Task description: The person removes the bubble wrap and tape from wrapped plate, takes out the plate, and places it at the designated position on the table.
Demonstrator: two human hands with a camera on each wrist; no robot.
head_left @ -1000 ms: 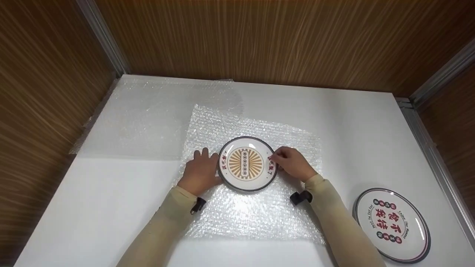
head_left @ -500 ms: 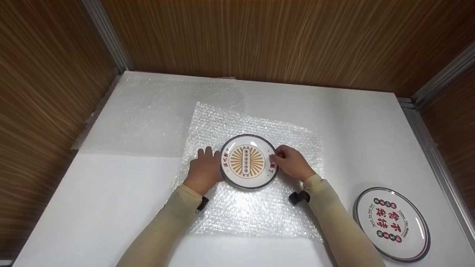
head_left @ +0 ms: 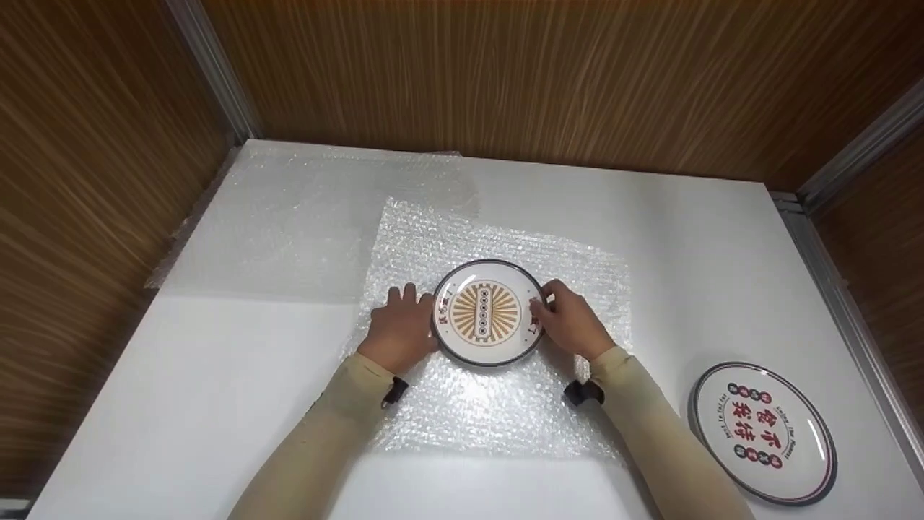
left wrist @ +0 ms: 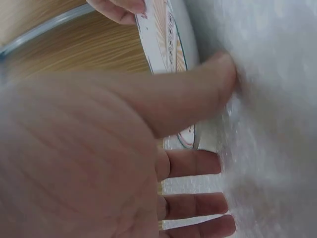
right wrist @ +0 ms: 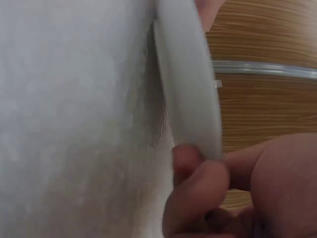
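A small round white plate (head_left: 485, 345) with a dark rim and an orange sunburst print lies face up over a sheet of bubble wrap (head_left: 491, 426). My right hand (head_left: 576, 325) pinches its right edge, thumb on top and curled fingers (right wrist: 195, 196) under the rim. Beside the left edge is my left hand (head_left: 399, 328). Its fingers (left wrist: 195, 163) are straight with tips down on the bubble wrap, and the thumb (left wrist: 208, 89) also touches the wrap near the plate. In the right wrist view, the plate's white underside (right wrist: 190, 84) shows, tilted up from the wrap.
A larger white plate (head_left: 801, 473) with red and black lettering lies at the right front of the white table (head_left: 693, 267). Another bubble wrap sheet (head_left: 281, 231) covers the back left corner, overhanging the left edge. Wood-grain panels (head_left: 505, 79) stand behind and at both sides.
The small plate and both hands have shifted slightly right in the head view. My left hand has drawn its fingers closer along the plate's edge; my right hand keeps its pinch.
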